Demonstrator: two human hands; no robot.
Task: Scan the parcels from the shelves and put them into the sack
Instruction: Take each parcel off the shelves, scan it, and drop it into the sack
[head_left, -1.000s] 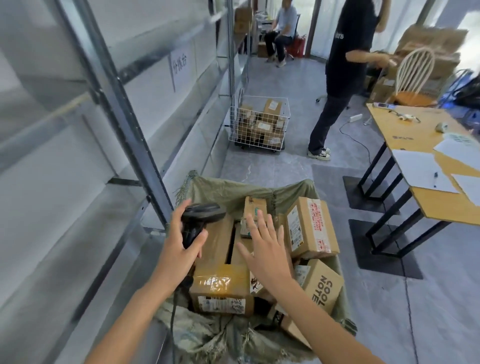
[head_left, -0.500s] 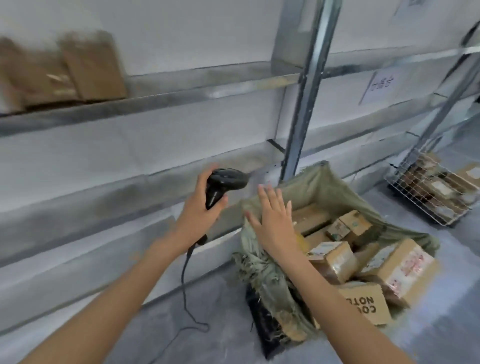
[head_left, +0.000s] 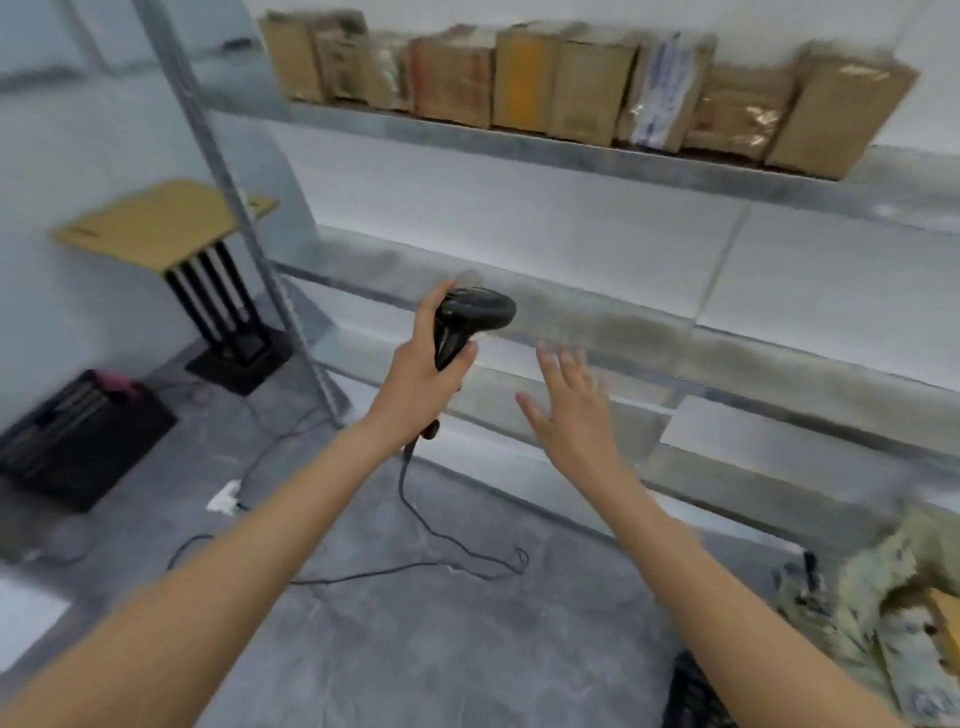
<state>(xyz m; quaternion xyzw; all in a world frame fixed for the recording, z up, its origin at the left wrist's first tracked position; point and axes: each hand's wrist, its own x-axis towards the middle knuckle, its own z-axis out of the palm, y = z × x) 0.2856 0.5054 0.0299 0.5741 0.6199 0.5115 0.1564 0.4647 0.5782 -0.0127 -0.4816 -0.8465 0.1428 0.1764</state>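
Parcels (head_left: 582, 83) now fill the far top of my head view, a blurred row of brown boxes standing side by side on the upper shelf (head_left: 519, 145); a second ago I was looking down into the sack with my right hand spread over the boxes inside it, and half a second ago the sack was just right of my hands. Since then my gaze has swung left and up along the rack, so the sack (head_left: 883, 603) is only a frayed green edge at the near right corner, with a bit of cardboard showing in it. My left hand (head_left: 421, 374) grips the black scanner (head_left: 467, 322) by its handle as before, head pointing right, its cable (head_left: 441, 540) trailing down to loop on the grey floor. My right hand (head_left: 571, 410) is wide, fingers spread and holding nothing, hanging in front of the bare lower shelf rails, well below the row of boxes. To my mind that means the last box is delivered and I am starting the next round: the free hand must rise to that upper shelf to pick one out. Motion blur hides the labels, so I cannot tell which faces carry barcodes.
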